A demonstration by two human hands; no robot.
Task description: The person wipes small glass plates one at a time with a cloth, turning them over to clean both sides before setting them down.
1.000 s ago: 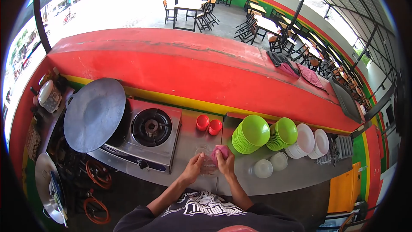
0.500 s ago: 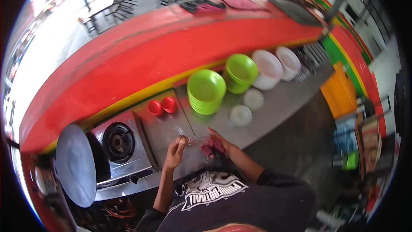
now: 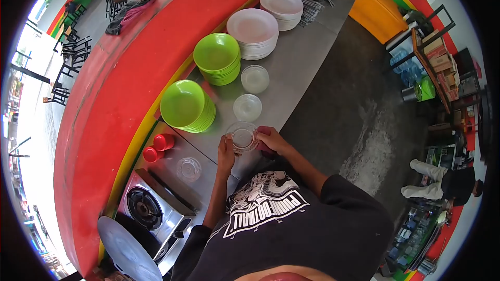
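I have a small clear glass bowl (image 3: 242,137) held between both hands just above the near edge of the steel counter (image 3: 307,67). My left hand (image 3: 225,152) pinches the bowl's rim on its near-left side, fingers closed on the glass, so the bowl sits mouth-up and level. My right hand (image 3: 272,139) closes around the opposite side, and a pink cloth (image 3: 263,148) is bunched under that palm — how much of it touches the glass I cannot tell, since the hand covers most of it. Gripping from two sides keeps the slippery glass steady.

A second glass bowl (image 3: 188,168) sits alone on the counter to my left, near the gas burner (image 3: 142,207). Two more small bowls (image 3: 247,107) rest upside down just beyond my hands, in a row leading toward the white plates (image 3: 252,27). Two stacks of green bowls (image 3: 183,105) stand against the red wall (image 3: 104,99) (nested to save room, I would judge), with two red lids or caps (image 3: 158,148) close beside them.
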